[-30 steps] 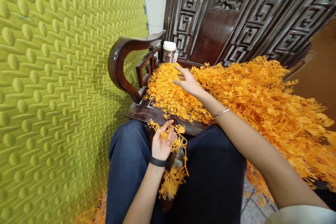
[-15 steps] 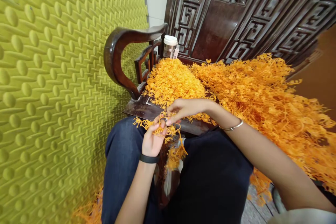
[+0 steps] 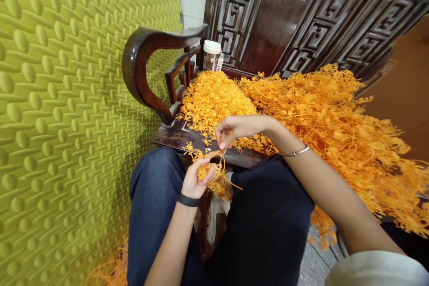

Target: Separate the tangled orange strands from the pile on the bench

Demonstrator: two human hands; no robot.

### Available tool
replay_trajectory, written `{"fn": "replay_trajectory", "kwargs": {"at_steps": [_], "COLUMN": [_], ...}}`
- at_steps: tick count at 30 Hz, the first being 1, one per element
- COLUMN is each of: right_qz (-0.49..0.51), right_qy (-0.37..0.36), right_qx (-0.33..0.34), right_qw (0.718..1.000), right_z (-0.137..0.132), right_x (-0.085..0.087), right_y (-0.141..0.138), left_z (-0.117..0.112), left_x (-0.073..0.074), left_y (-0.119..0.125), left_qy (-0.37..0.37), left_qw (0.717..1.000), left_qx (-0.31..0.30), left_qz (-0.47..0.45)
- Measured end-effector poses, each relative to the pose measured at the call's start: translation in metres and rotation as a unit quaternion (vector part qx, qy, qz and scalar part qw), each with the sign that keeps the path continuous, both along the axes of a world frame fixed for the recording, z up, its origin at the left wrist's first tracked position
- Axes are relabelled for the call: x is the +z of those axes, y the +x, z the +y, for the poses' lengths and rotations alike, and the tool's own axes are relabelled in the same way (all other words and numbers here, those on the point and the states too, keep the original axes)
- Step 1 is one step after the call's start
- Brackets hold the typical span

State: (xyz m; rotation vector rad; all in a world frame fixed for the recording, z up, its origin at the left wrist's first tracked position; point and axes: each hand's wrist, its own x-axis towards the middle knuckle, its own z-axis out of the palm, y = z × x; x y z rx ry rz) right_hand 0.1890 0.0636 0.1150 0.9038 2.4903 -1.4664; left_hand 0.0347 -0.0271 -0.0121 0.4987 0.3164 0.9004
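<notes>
My left hand (image 3: 195, 178), with a black band on the wrist, is closed around a tangled orange plastic sprig (image 3: 214, 174) above my lap. My right hand (image 3: 234, 128), a thin bangle on its wrist, pinches a strand at the top of that same sprig. Just beyond the hands, a heap of small orange pieces (image 3: 216, 98) lies on the dark wooden seat (image 3: 174, 135). A larger pile of long orange sprigs (image 3: 335, 116) spreads to the right.
A yellow-green studded mat (image 3: 67, 111) fills the left side. The carved dark bench has a curved armrest (image 3: 147, 53) and a fretwork back (image 3: 295, 13). A white-lidded jar (image 3: 212, 55) stands in the seat's far corner. Orange bits (image 3: 110, 270) lie on the floor.
My right hand came back from the far heap to the sprig held by my left hand and now pinches it. The left hand stayed over my lap.
</notes>
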Motion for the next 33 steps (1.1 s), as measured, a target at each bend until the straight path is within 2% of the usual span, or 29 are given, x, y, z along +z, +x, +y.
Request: {"fn": "replay_trajectory", "kwargs": {"at_steps": [4,10,13,21,23,24,25,26,28,30,31,33], "right_qz": [-0.001,0.051,0.083,0.136,0.151,0.17,0.199,0.236,0.311,0.369,0.38,0.376], "right_qy": [-0.024,-0.044,-0.01,0.022,0.063,0.11,0.174,0.25,0.393,0.464,0.489,0.53], "right_qx": [0.04,0.007,-0.023,-0.054,-0.088,-0.127,-0.183,-0.251,-0.385,-0.462,-0.486,-0.517], "right_qw": [0.999,0.998,0.996,0.989,0.983,0.971,0.947,0.905,0.775,0.659,0.616,0.556], "right_z": [0.001,0.005,0.009,0.01,0.012,0.015,0.02,0.027,0.042,0.055,0.058,0.058], "right_x": [-0.001,-0.006,-0.008,-0.01,-0.003,0.002,0.008,0.014,0.022,0.019,0.013,-0.003], "right_y": [0.001,0.001,0.0,-0.011,-0.011,-0.007,-0.001,0.009,0.034,0.058,0.067,0.074], "left_z": [0.001,0.001,0.001,0.005,0.004,0.002,0.0,-0.003,-0.008,-0.012,-0.012,-0.011], "left_x": [-0.004,-0.008,-0.005,0.006,0.007,0.007,0.007,0.006,0.003,-0.001,-0.003,-0.006], "left_y": [0.001,0.003,0.005,0.003,0.002,0.002,0.002,0.003,0.007,0.013,0.015,0.018], "left_qy": [0.014,0.024,0.031,0.052,0.058,0.067,0.078,0.09,0.105,0.109,0.11,0.111], "left_qw": [0.999,0.999,0.999,0.995,0.994,0.992,0.99,0.986,0.978,0.974,0.973,0.971], "left_qx": [-0.022,-0.043,-0.022,0.061,0.066,0.06,0.05,0.036,0.007,-0.008,-0.011,-0.01], "left_qz": [0.028,-0.014,-0.03,0.06,0.068,0.084,0.107,0.133,0.182,0.201,0.204,0.21]}}
